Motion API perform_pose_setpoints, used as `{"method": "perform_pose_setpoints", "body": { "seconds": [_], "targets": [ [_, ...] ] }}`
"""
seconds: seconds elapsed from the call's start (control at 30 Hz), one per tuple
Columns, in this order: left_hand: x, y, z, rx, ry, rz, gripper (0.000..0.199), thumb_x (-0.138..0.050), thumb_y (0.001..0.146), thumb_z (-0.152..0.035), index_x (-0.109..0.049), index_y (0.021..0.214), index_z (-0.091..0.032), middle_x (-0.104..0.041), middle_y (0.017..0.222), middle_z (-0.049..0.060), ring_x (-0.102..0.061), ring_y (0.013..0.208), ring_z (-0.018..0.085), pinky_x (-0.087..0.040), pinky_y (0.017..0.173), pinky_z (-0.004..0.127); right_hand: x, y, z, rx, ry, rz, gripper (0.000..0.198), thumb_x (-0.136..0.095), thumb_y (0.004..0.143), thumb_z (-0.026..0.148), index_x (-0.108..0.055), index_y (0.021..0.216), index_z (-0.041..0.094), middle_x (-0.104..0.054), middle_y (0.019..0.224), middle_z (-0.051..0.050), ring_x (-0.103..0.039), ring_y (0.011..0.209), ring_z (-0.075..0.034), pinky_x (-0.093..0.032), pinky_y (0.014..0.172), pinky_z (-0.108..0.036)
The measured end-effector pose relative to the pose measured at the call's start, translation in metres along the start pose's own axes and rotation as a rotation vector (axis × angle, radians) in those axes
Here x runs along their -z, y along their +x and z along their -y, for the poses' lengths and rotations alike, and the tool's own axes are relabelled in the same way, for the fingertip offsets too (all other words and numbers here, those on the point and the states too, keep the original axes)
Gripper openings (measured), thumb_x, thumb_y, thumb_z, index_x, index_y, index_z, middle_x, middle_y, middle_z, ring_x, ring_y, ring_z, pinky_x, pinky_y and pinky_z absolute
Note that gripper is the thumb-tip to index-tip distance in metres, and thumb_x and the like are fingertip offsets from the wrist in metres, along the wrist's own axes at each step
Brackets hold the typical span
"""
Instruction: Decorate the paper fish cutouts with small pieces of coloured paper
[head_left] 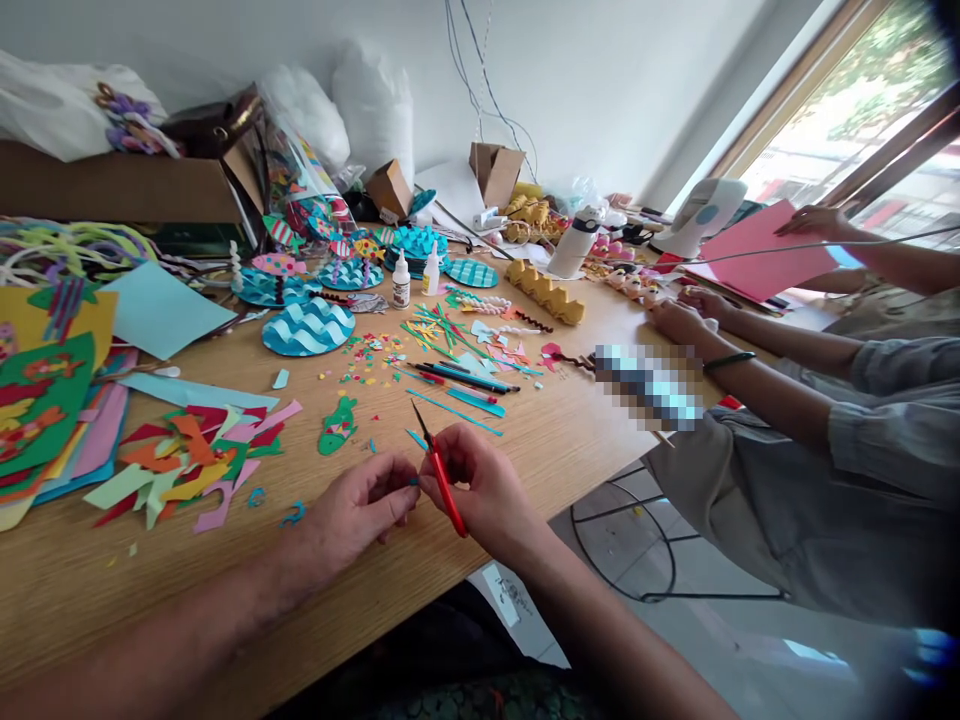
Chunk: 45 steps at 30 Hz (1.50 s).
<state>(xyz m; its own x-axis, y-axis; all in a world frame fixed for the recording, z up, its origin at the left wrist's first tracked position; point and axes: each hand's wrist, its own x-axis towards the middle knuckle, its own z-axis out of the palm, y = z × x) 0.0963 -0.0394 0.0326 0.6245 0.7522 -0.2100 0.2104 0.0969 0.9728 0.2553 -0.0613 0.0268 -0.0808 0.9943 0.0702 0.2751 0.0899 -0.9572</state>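
Note:
My right hand (487, 490) is closed around a pair of red-handled scissors (448, 492), whose thin dark tips point up and away from me. My left hand (367, 505) is pinched at the fingertips, almost touching the right fingers. A tiny blue paper piece (414, 482) shows between the two hands, mostly hidden by the fingers. Just beyond them lies a green paper fish (337, 425) with coloured spots. Small blue paper curls (293, 513) rest on the wood to the left of my left hand.
Coloured paper scraps (191, 455) are heaped at left. Pens (465, 377), paper strips and two glue bottles (402, 280) stand or lie mid-table, near a blue wavy-striped disc (308, 326). At right, other people's hands (679, 325) work near a yellow egg-carton strip (545, 292). A black-framed stool (622, 540) stands below the edge.

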Motion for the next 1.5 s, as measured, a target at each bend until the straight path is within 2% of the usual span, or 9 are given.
{"method": "perform_pose_setpoints", "body": {
  "seconds": [0.37,0.8,0.9,0.97,1.1,1.23,1.37,1.5],
  "targets": [
    [0.007,-0.003,0.0,0.053,0.034,-0.122,0.02,-0.052,0.072,-0.037,-0.049,0.071,-0.017,-0.046,0.061,-0.003,-0.043,0.056,0.011,-0.036,0.047,0.021,-0.007,0.01,0.001,-0.001,-0.054,0.049,0.016,-0.059,0.066,0.021,-0.046,0.076,0.019,-0.052,0.064,0.004,-0.045,0.057,-0.007,-0.035,0.052,-0.02],
    [0.018,-0.006,-0.002,0.069,-0.022,-0.249,0.021,-0.056,0.069,-0.038,-0.052,0.071,-0.017,-0.048,0.057,-0.004,-0.044,0.054,0.01,-0.036,0.046,0.021,-0.009,0.029,0.005,-0.013,0.001,0.115,0.016,-0.057,0.065,0.021,-0.044,0.074,0.018,-0.051,0.063,0.004,-0.043,0.053,-0.007,-0.032,0.049,-0.019],
    [0.022,-0.008,-0.004,0.073,-0.039,-0.296,0.023,-0.057,0.068,-0.038,-0.051,0.071,-0.017,-0.05,0.058,-0.003,-0.045,0.055,0.011,-0.036,0.047,0.021,0.002,0.031,0.01,0.021,-0.18,0.097,0.012,-0.056,0.068,0.023,-0.045,0.073,0.018,-0.051,0.063,0.004,-0.041,0.053,-0.006,-0.03,0.049,-0.019],
    [0.026,-0.009,-0.006,0.066,-0.039,-0.324,0.023,-0.058,0.068,-0.039,-0.051,0.071,-0.017,-0.05,0.059,-0.003,-0.045,0.056,0.01,-0.036,0.047,0.02,0.012,0.03,0.013,0.062,-0.434,0.099,0.008,-0.054,0.071,0.023,-0.049,0.071,0.018,-0.051,0.062,0.003,-0.04,0.053,-0.007,-0.027,0.05,-0.02],
    [0.033,-0.009,-0.007,0.07,-0.032,-0.359,0.024,-0.058,0.067,-0.039,-0.052,0.071,-0.016,-0.05,0.059,-0.003,-0.046,0.055,0.01,-0.036,0.048,0.02,0.029,0.025,0.02,0.093,-0.823,0.255,0.01,-0.052,0.076,0.026,-0.058,0.074,0.018,-0.057,0.066,-0.001,-0.044,0.056,-0.009,-0.026,0.052,-0.022],
    [0.04,-0.006,-0.006,0.048,-0.05,-0.399,0.026,-0.061,0.064,-0.04,-0.052,0.07,-0.016,-0.051,0.059,-0.003,-0.047,0.055,0.01,-0.036,0.046,0.02,0.041,0.02,0.025,0.067,-0.991,0.355,0.015,-0.05,0.078,0.029,-0.061,0.079,0.019,-0.062,0.073,-0.003,-0.05,0.061,-0.011,-0.027,0.053,-0.023],
    [0.048,-0.006,-0.005,0.022,-0.04,-0.423,0.024,-0.063,0.063,-0.038,-0.053,0.068,-0.016,-0.05,0.057,-0.003,-0.045,0.054,0.009,-0.037,0.047,0.019,0.058,0.021,0.021,-0.037,-1.115,0.273,0.019,-0.048,0.079,0.031,-0.062,0.084,0.019,-0.064,0.078,-0.006,-0.055,0.067,-0.014,-0.027,0.054,-0.024],
    [0.052,-0.005,-0.004,0.012,-0.009,-0.415,0.024,-0.063,0.063,-0.038,-0.054,0.067,-0.016,-0.05,0.056,-0.003,-0.044,0.053,0.009,-0.037,0.047,0.02,0.076,0.023,0.011,-0.154,-1.229,0.221,0.025,-0.043,0.081,0.032,-0.062,0.077,0.016,-0.064,0.076,-0.009,-0.054,0.066,-0.016,-0.027,0.053,-0.025]
  ]
}}
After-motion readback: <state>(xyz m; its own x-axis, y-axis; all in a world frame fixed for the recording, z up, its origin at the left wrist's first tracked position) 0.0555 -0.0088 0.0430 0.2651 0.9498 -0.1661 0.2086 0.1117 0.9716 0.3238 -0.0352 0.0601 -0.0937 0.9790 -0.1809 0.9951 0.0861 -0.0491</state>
